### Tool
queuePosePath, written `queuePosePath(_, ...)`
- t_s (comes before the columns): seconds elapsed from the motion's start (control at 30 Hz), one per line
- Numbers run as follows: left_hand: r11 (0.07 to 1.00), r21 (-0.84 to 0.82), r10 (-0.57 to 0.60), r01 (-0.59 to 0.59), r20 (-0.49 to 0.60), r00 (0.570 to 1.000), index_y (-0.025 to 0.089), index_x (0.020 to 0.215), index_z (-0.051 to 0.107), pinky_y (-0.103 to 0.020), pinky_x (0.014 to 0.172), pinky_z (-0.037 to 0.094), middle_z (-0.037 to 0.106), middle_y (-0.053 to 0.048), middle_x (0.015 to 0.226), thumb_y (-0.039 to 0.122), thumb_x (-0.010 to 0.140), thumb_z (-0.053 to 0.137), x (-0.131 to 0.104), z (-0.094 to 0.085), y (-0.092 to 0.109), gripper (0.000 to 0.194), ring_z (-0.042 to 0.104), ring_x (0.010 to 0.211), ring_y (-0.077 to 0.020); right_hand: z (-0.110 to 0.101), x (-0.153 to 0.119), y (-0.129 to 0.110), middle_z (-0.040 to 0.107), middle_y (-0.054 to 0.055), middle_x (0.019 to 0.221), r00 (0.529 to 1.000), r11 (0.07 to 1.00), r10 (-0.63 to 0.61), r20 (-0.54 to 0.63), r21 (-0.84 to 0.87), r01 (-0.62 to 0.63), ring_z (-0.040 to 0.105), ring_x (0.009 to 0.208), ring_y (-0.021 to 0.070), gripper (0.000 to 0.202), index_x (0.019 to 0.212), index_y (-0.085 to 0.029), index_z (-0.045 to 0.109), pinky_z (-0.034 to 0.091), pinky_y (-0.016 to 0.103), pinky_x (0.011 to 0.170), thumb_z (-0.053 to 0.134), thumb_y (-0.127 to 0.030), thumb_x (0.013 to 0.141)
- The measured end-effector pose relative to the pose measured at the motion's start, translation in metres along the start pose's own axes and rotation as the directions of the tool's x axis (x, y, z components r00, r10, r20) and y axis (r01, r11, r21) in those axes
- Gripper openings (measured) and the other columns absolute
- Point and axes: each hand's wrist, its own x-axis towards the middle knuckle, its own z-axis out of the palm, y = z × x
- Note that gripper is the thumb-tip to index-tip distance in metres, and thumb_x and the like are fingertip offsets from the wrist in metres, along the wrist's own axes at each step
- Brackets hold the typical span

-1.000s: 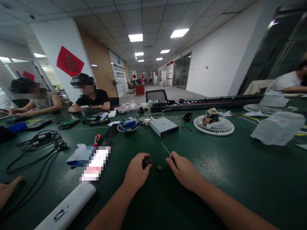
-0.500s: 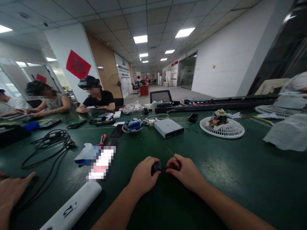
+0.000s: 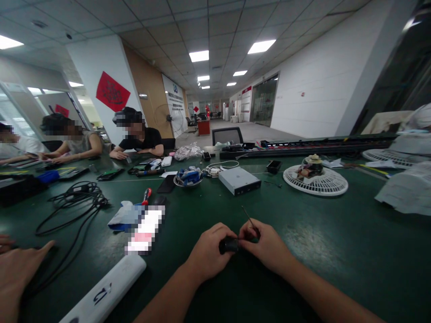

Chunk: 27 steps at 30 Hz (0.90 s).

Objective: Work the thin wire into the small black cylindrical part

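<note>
Low in the middle of the head view, my left hand (image 3: 210,251) is closed round a small black cylindrical part (image 3: 230,245). My right hand (image 3: 266,244) has its fingers closed on a thin metal tool (image 3: 248,216), whose shaft points up and to the left. The right fingertips are at the right end of the black part; whether they pinch something small there is too small to tell. Beyond the hands a silver disc drive (image 3: 238,179) lies on the green table (image 3: 215,208).
A white fan grille (image 3: 332,183) with a motor lies right of the drive. On the left are a white bar (image 3: 104,289), black cables (image 3: 76,197), a glove (image 3: 123,217) and another person's hand (image 3: 20,269). A metal bowl (image 3: 187,183) holds blue items. People sit at the far left.
My two hands have come together, so the right fingertips now meet the end of the black part. The part has moved slightly right and lower. The whole view has shifted a little.
</note>
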Motion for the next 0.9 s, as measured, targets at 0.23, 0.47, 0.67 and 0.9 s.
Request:
queuePosePath(0.23, 0.996, 0.036, 0.076, -0.078, 0.069, 0.995, 0.022, 0.097, 0.067, -0.031, 0.086, 0.046, 0.067, -0.003, 0.102, 0.006, 0.069, 0.068, -0.002, 0.000, 0.002, 0.032, 0.060, 0.096, -0.0185, -0.001, 0.003, 0.003, 0.054, -0.004, 0.065, 0.978, 0.981, 0.124, 0.167, 0.126, -0.146, 0.050, 0.058, 0.0118, 0.026, 0.070, -0.021, 0.042, 0.040, 0.023, 0.053, 0.067, -0.021, 0.064)
queuePosePath(0.47, 1.000, 0.010, -0.002, 0.002, -0.053, 0.999, 0.022, 0.101, 0.066, -0.031, 0.087, 0.047, 0.066, -0.003, 0.101, 0.009, 0.072, 0.068, -0.001, -0.002, -0.003, 0.031, 0.061, 0.095, -0.0178, 0.000, -0.004, -0.004, 0.052, -0.002, 0.062, 0.997, 0.953, 0.007, 0.079, -0.303, 0.017, 0.046, 0.057, 0.0133, 0.027, 0.065, -0.021, 0.042, 0.031, 0.026, 0.052, 0.056, -0.036, 0.083)
queuePosePath(0.67, 0.990, 0.039, -0.120, 0.133, -0.238, 0.964, 0.022, 0.100, 0.064, -0.031, 0.084, 0.049, 0.066, -0.002, 0.100, 0.011, 0.073, 0.069, 0.002, -0.008, -0.009, 0.030, 0.062, 0.093, -0.0181, -0.024, -0.008, -0.008, 0.061, 0.003, 0.074, 0.997, 0.915, -0.029, 0.072, -0.399, 0.056, 0.058, 0.068, 0.0175, 0.035, 0.081, -0.021, 0.055, 0.039, 0.030, 0.062, 0.029, -0.036, 0.098)
queuePosePath(0.9, 0.976, 0.061, -0.179, 0.209, -0.315, 0.932, 0.020, 0.095, 0.064, -0.032, 0.078, 0.049, 0.067, -0.003, 0.094, 0.011, 0.071, 0.067, 0.003, -0.007, -0.015, 0.026, 0.062, 0.086, -0.0181, -0.029, -0.005, -0.005, 0.064, 0.004, 0.094, 0.978, 0.855, -0.171, 0.116, -0.476, 0.206, 0.061, 0.081, 0.0172, 0.031, 0.114, -0.027, 0.067, 0.045, 0.029, 0.070, 0.042, -0.029, 0.095)
